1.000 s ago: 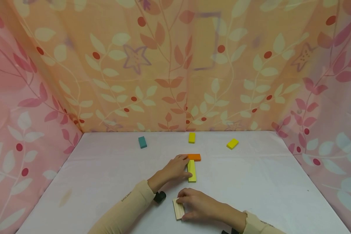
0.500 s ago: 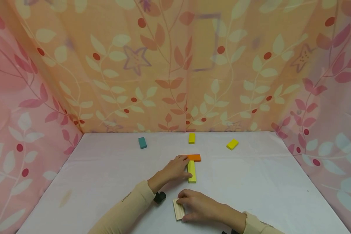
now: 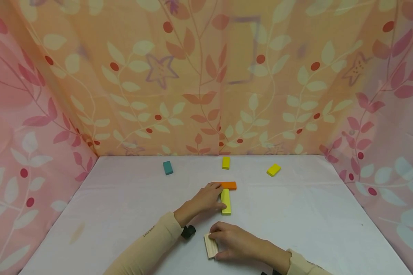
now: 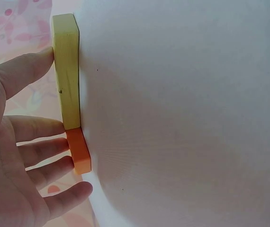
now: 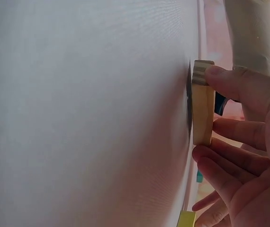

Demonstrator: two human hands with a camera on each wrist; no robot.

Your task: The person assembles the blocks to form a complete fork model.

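Observation:
In the head view my left hand (image 3: 204, 198) lies along the left side of a long yellow-green block (image 3: 226, 200) and an orange block (image 3: 230, 186) set crosswise at its far end. The left wrist view has the thumb of this hand (image 4: 12, 142) touching the yellow-green block (image 4: 67, 71), with fairly straight fingers against the orange block (image 4: 80, 156); the two blocks touch. Nearer the front, my right hand (image 3: 237, 240) pinches a plain wooden block (image 3: 210, 246). Thumb and fingertips of the right hand (image 5: 253, 175) are at opposite ends of this block (image 5: 202, 113), just above or on the cloth.
Toward the back of the white-covered table (image 3: 124, 206) lie a teal block (image 3: 168, 168), a small yellow block (image 3: 225, 163) and another yellow block (image 3: 273, 170) turned at an angle. Patterned cloth (image 3: 206, 76) hangs behind and at both sides.

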